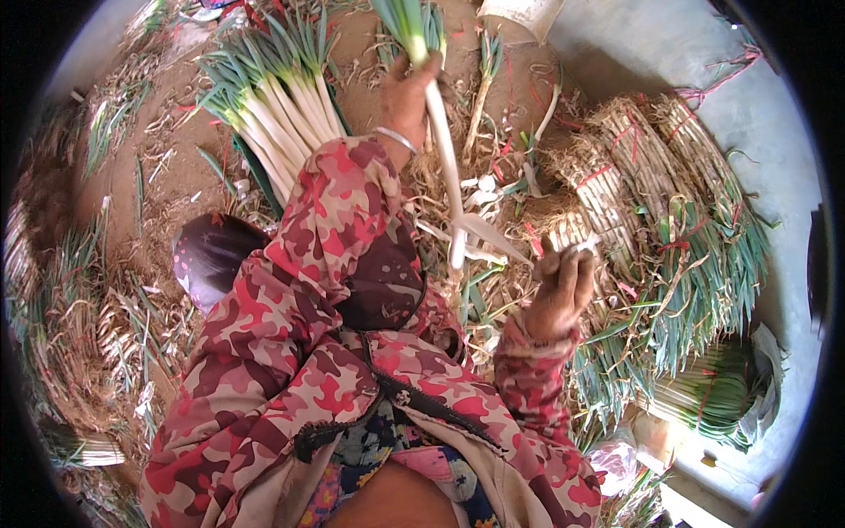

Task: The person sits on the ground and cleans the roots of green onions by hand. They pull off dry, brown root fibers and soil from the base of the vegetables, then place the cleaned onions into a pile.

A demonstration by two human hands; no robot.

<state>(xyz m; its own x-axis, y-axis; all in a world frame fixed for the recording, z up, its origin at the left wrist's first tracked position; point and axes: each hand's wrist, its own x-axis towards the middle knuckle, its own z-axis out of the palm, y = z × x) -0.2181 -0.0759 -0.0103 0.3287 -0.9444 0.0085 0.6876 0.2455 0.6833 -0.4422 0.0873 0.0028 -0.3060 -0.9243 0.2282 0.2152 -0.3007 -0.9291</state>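
My left hand (pixel 406 99) grips a long green onion (pixel 443 142) high on its white stalk, just below the green leaves. The stalk hangs down with its white base low. A pale strip of outer skin (pixel 492 234) is peeled away near the base and stretches toward my right hand (pixel 564 287). The fingers of my right hand are curled together, with a whitish scrap (pixel 586 244) at their tips. Left of my left hand lies a row of clean green onions (pixel 284 119), white stalks side by side, partly covered by my sleeve.
Tied bundles of unpeeled green onions (pixel 634 165) with dry roots lie to the right, beside a pale wall (pixel 779 218). Peelings (pixel 485 191) litter the earth floor. A white container (pixel 525 16) stands at the top. More onions (pixel 72 317) lie at left.
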